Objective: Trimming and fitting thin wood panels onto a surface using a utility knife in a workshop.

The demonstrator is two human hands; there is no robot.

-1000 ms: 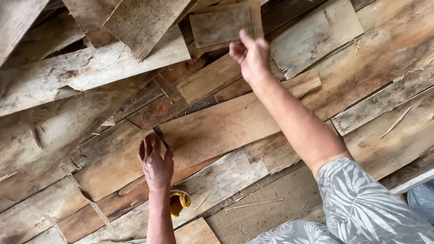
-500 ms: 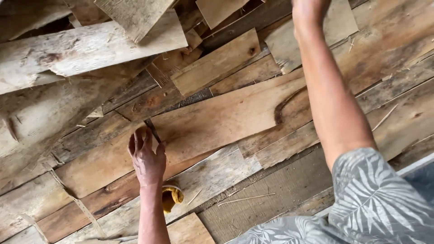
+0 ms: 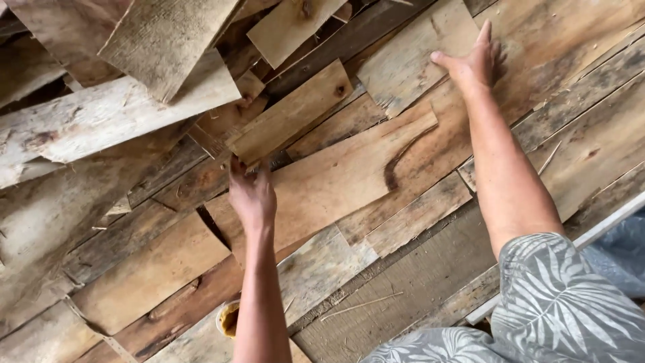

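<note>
Long tan plank: lies flat atop pile, axis lower-left to upper-right. Left hand laid on near end, fingers spread, nothing clenched. Right hand pressed open-palmed on boards beyond far end.

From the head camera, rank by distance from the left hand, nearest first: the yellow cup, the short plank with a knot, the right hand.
From the left hand:
1. Short plank with a knot, just above the fingertips.
2. Yellow cup, below, beside the forearm.
3. Right hand, far upper right.
</note>
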